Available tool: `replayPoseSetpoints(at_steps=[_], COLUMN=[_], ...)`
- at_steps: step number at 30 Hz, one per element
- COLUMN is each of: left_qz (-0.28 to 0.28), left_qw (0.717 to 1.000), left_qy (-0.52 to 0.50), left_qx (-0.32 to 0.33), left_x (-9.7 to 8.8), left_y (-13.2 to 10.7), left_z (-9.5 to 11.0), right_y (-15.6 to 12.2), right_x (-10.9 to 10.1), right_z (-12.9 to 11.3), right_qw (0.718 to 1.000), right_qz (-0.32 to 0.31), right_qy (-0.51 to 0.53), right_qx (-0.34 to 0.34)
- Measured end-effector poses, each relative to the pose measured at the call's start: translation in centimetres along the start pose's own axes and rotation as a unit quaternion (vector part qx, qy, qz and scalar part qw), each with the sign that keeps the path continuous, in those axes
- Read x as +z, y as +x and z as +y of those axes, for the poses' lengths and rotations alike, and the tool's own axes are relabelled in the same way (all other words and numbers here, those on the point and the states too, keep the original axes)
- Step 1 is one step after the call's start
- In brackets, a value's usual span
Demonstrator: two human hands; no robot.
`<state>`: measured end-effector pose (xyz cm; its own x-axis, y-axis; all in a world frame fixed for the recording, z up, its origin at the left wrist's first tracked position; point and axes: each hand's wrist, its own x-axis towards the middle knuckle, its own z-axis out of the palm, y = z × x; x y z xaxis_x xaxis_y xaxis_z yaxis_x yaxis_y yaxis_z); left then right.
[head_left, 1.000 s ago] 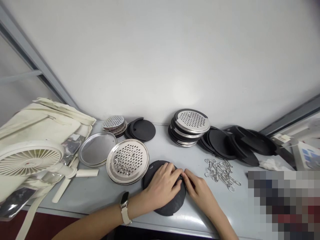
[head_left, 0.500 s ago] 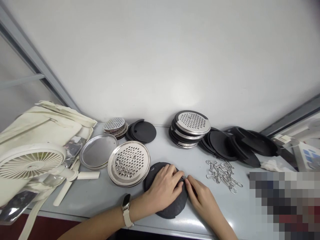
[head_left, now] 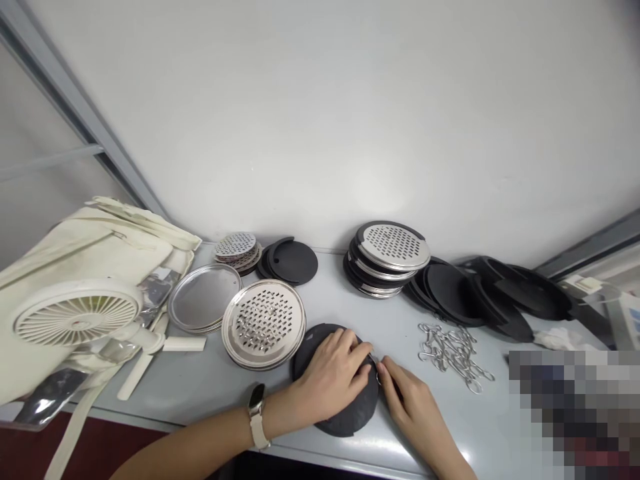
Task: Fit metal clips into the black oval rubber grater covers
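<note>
A black round disc (head_left: 345,413) lies flat on the grey table near its front edge. My left hand (head_left: 333,377) rests on top of it, fingers spread and pressing down. My right hand (head_left: 407,400) is at the disc's right rim, fingertips pinched on a small metal ring (head_left: 379,377) there. A perforated steel disc (head_left: 263,323) lies just left of the black one. A loose heap of metal rings (head_left: 455,350) sits to the right of my right hand.
Behind stand a stack of assembled steel-and-black discs (head_left: 387,263), black discs (head_left: 475,293) fanned to its right, smaller black discs (head_left: 293,261), small perforated discs (head_left: 237,250) and plain steel plates (head_left: 203,305). A white fan (head_left: 75,320) and cream bag (head_left: 75,247) fill the left.
Both hands stay on the black disc's right rim with only small finger shifts. The view has drifted slightly, so everything sits a little further right in the picture.
</note>
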<state>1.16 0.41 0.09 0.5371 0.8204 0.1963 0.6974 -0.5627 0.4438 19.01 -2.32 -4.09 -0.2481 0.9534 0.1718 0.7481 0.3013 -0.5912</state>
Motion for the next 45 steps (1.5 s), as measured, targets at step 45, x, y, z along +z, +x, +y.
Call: replayPoseSetpoints(at_steps=[45], left_qz=[0.009], left_qw=[1.0], left_qy=[-0.025], left_qx=[0.014], left_x=[0.23], left_y=[0.06], left_z=[-0.36], right_y=[0.12], right_x=[-0.22], right_z=[-0.57], right_qw=[0.999], right_qz=[-0.003], right_qy=[0.029], right_qx=[0.021])
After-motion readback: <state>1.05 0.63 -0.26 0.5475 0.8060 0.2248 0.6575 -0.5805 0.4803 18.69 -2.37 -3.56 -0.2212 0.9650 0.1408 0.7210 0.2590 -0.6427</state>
